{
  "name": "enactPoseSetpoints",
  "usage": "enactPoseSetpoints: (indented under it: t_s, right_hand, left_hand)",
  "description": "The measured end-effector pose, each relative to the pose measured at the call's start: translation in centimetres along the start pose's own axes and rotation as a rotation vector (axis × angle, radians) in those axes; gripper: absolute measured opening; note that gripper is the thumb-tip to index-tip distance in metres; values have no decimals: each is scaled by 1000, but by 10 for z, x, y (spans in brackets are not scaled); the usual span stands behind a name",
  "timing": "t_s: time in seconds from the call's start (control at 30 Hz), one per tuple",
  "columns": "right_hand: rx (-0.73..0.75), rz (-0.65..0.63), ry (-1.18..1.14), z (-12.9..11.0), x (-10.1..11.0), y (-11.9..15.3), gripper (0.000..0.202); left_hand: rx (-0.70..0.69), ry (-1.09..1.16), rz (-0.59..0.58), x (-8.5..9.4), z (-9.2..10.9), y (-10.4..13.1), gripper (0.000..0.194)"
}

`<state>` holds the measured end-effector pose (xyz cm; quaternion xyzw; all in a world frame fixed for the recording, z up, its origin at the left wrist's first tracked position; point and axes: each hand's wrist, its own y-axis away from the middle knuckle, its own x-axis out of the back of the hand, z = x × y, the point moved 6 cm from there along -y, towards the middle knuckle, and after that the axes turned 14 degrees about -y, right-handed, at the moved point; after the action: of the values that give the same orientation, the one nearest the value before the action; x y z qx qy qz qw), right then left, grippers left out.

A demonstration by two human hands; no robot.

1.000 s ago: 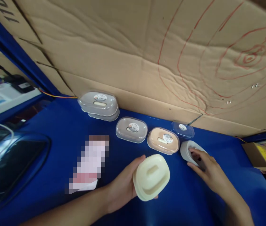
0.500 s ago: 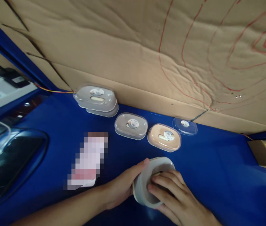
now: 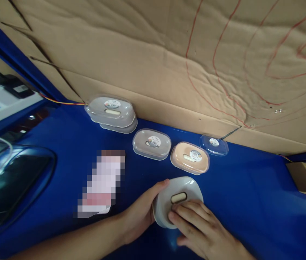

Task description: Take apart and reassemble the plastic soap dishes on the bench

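Blue worktop (image 3: 253, 202). Over its near middle, the left hand (image 3: 140, 215) clamps one grey box (image 3: 166, 206); the right hand (image 3: 209, 227) touches its top, thumb and fingers apart. It looks light, stiff, slightly slippery, best gripped by opposite sides. Behind: three grey boxes (image 3: 142, 140), one peach box (image 3: 180, 148), one clear lid (image 3: 206, 142)

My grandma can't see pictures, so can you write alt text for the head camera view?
Two bare hands, left and right, hold a gray oval case over a blue table. Beyond are clear-covered gray cases, a peach one and a clear cover.
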<state>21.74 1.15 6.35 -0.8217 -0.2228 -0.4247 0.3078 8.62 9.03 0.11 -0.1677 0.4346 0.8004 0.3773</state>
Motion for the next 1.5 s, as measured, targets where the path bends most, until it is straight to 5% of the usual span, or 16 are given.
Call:
enactPoseSetpoints:
  t_s: [0.1, 0.2, 0.37, 0.63, 0.87, 1.03, 1.17, 1.33, 1.5]
  right_hand:
    - [-52, 253, -20, 25, 28, 11, 46]
    - [-517, 559, 125, 87, 57, 41, 45]
    - [-757, 294, 284, 150, 52, 64, 53]
    - [-752, 339, 415, 148, 62, 72, 57]
    - [-776, 333, 242, 160, 68, 84, 58]
    - [-845, 595, 103, 148, 94, 93, 60]
    - [-704, 851, -12, 98, 98, 80, 54]
    - [-240, 479, -13, 22, 49, 25, 57]
    - [-238, 315, -70, 18, 15, 15, 62]
  left_hand:
    - [-34, 18, -1, -1, 6, 3, 53]
    - [-32, 18, -11, -1, 10, 6, 54]
    - [2, 29, -30, -3, 7, 7, 58]
    - [-89, 14, -132, -7, 12, 6, 61]
    - [-119, -9, -153, -8, 10, 5, 54]
    - [-94, 5, -141, -7, 12, 8, 59]
    - [-97, -45, -217, -12, 14, 8, 70]
    - [-111, -72, -218, -12, 11, 3, 72]
    - [-103, -49, -186, -11, 10, 4, 71]
